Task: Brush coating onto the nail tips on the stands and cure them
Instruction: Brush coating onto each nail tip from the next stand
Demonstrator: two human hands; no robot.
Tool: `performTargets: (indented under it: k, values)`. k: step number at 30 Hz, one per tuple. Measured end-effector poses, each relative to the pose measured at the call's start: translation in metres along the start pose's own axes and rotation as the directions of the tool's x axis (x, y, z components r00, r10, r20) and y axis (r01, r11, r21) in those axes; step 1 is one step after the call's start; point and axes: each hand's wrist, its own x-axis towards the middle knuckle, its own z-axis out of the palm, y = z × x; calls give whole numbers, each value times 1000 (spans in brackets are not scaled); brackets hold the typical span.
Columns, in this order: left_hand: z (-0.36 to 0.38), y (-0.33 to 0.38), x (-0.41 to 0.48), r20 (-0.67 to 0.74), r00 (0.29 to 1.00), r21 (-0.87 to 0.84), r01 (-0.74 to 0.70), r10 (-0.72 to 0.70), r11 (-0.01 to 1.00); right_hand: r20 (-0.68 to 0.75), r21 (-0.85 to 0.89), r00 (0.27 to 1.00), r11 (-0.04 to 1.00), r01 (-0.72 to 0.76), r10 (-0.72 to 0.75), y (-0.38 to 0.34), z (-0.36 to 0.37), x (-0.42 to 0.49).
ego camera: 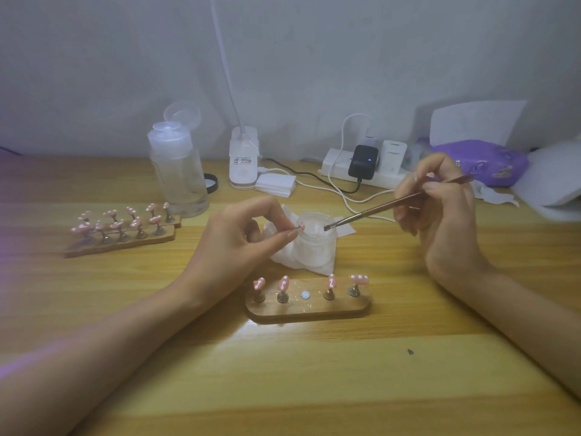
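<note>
The left hand [248, 228] pinches one nail tip [300, 227] on its peg beside the jar [314, 240] mid-desk; the right hand [440, 209] grips the brush [393, 204], bristles at the jar's mouth. Loading coating, likely; next, stroke the held tip, then return it to the near-edge stand [308, 309].

Dim, soft overall; purple glow at left edge; glare on table [298, 357]; blurry, bowed edges.
</note>
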Motion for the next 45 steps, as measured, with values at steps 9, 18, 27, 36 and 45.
performTargets:
  k: [9,18,27,36,45]
  values:
    - [0,0,0,-2,1000,-2,24,-24,1000,-176,160,977,983,-93,121,-2,1,3]
    - [0,-2,0,-2,1000,0,32,-32,1000,-86,147,922,921,-362,376,6,17,-8]
    - [0,-2,1,2,999,-10,40,-40,999,-75,136,929,927,-350,361,7,15,-7]
    - [0,0,1,2,999,-11,36,-36,999,-69,105,937,937,-334,342,8,15,-8]
    - [0,0,0,6,999,-27,54,-54,998,-66,75,942,943,-323,328,12,13,-7]
